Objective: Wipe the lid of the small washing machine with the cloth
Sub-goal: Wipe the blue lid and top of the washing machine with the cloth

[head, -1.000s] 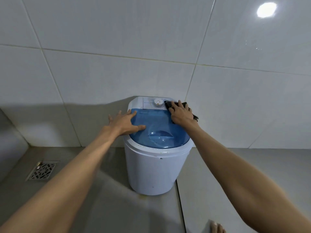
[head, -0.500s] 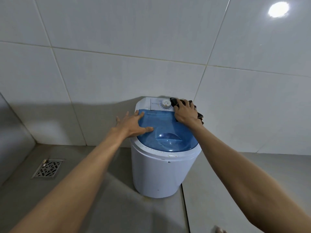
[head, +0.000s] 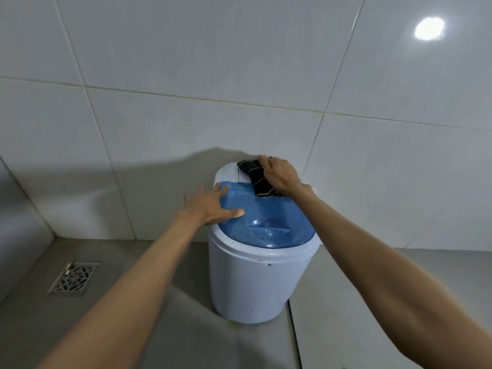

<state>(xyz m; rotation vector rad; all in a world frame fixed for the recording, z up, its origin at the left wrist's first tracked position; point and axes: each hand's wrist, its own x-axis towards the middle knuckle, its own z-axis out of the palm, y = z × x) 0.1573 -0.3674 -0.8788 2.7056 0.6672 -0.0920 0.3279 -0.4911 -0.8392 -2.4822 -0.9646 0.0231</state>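
A small white washing machine (head: 253, 286) stands on the grey floor against the tiled wall. Its lid (head: 271, 222) is translucent blue with a recessed handle near the front. My left hand (head: 213, 205) lies flat on the lid's left side, fingers spread. My right hand (head: 279, 174) presses a black cloth with thin pale stripes (head: 257, 179) onto the white control panel at the back of the machine. The cloth hangs down over the lid's rear edge. The control dial is hidden under the cloth.
A metal floor drain grate (head: 73, 278) sits in the floor at the left. White wall tiles (head: 239, 62) rise directly behind the machine. A side wall (head: 16, 217) closes the left corner. Grey floor extends to the machine's right.
My right hand has slid the cloth leftward along the back panel, covering the dial, with more cloth now showing. My left hand stays on the lid. The camera view has shifted.
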